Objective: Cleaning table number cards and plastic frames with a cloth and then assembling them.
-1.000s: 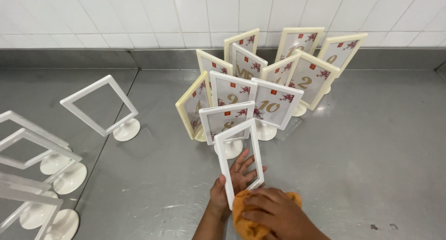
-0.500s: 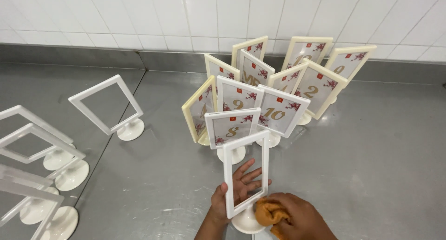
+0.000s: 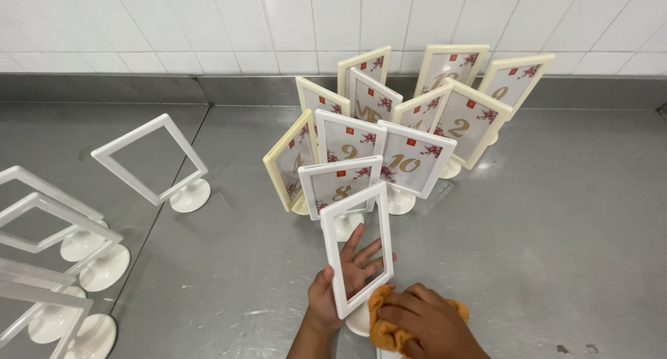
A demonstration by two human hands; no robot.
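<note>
Left hand (image 3: 344, 282) spread flat behind empty white sign frame (image 3: 356, 253), lower centre; right hand (image 3: 424, 324) clenched on orange cloth (image 3: 383, 323) against frame's base.

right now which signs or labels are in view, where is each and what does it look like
Empty white sign frame: front centre, upright rectangle on a round foot, left hand behind it, right hand with orange cloth at its base.
Filled table signs: cluster behind, cream and white frames, pale cards with red blossoms.
Empty white frames: left side.
</note>
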